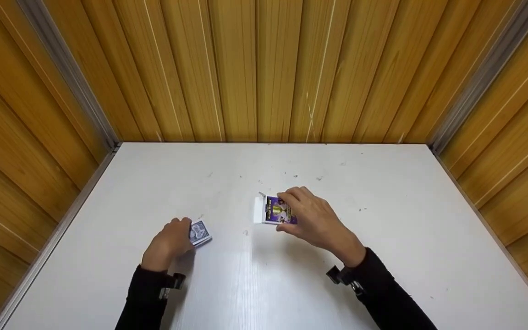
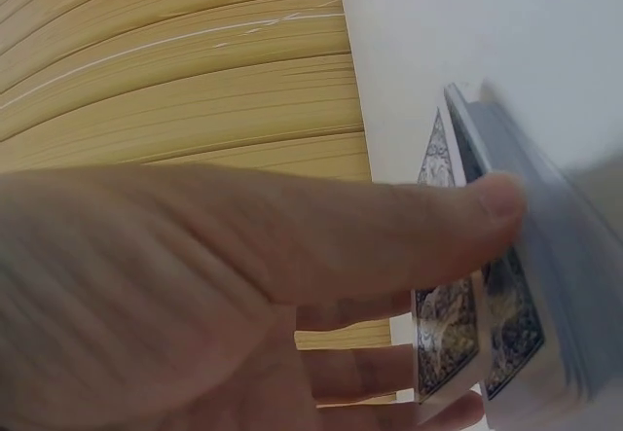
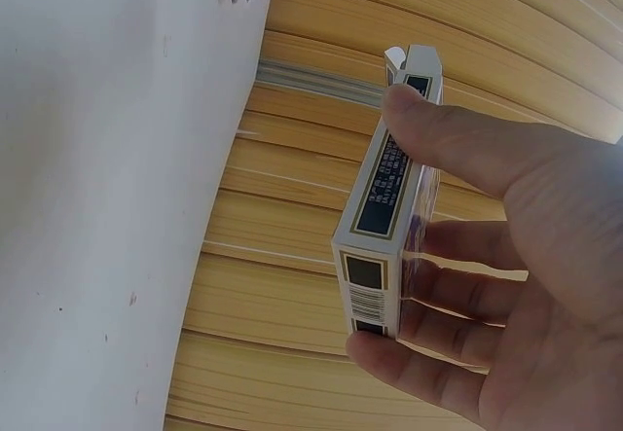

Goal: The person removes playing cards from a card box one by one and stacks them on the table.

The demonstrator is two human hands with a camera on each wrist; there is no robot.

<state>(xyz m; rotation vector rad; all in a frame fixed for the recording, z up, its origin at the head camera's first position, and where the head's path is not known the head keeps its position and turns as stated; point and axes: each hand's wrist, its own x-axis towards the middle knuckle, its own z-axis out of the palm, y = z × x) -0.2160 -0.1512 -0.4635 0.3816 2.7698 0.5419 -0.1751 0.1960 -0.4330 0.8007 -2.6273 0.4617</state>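
Observation:
A deck of playing cards (image 1: 199,232) with blue patterned backs is gripped by my left hand (image 1: 167,243), low over the left part of the table. In the left wrist view the thumb lies across the long edge of the deck (image 2: 550,256), and a gap splits off a few cards (image 2: 446,329) from the rest. My right hand (image 1: 314,220) holds a card box (image 1: 280,210) with a purple front and a gold trophy picture. Its white end flap (image 1: 258,210) stands open toward the left. Thumb and fingers pinch the box (image 3: 378,217) by its narrow sides in the right wrist view.
A white table (image 1: 255,284) with small dark specks and scuffs lies under both hands. Yellow wood-look panels (image 1: 273,68) rise behind it and at both sides, joined by grey metal corner posts (image 1: 76,78). Black sleeves (image 1: 383,288) with wrist cameras cover the forearms.

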